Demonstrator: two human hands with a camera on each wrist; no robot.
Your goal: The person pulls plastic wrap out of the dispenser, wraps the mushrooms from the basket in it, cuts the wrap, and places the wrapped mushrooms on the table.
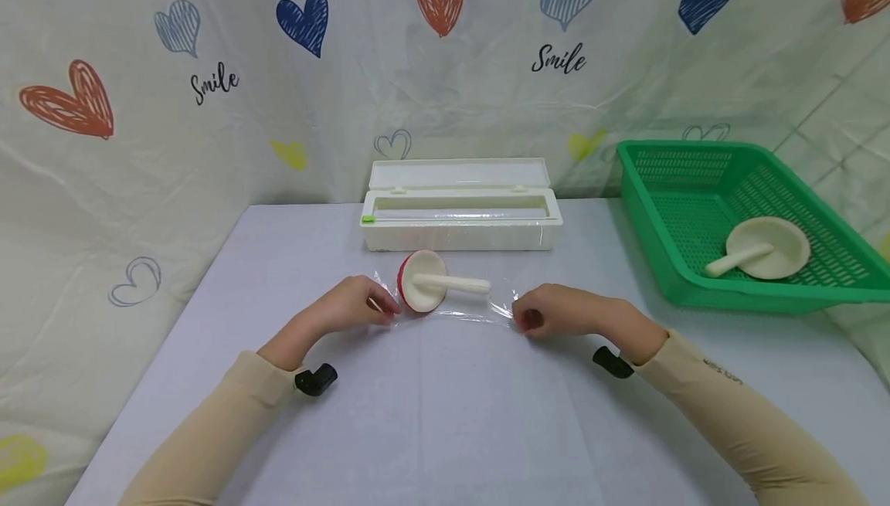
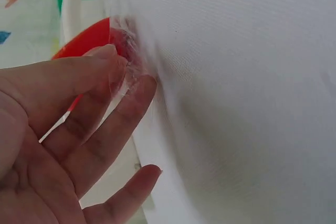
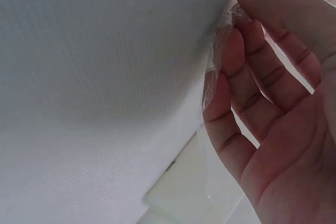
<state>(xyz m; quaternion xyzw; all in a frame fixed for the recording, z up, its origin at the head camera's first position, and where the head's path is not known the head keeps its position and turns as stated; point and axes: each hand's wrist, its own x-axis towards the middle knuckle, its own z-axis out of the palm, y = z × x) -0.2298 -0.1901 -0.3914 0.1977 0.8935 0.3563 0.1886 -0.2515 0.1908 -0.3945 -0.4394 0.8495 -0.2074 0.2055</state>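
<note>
On the white-covered table, a sheet of clear plastic film (image 1: 476,314) lies under a cream disc with a stick handle and a red rim (image 1: 429,282). The handle points right. My left hand (image 1: 358,303) pinches the film's left edge between thumb and fingertips, close beside the red rim; in the left wrist view, crumpled film (image 2: 131,66) shows at those fingertips. My right hand (image 1: 559,310) pinches the film's right edge, just past the handle's end. The right wrist view shows film (image 3: 212,72) between thumb and forefinger, running along the other fingertips.
Behind the film stands a white cling film dispenser box (image 1: 459,237), its lid raised. At the right, a green basket (image 1: 737,301) holds another cream disc with a handle (image 1: 782,247). A heart-printed curtain (image 1: 480,96) hangs behind the table.
</note>
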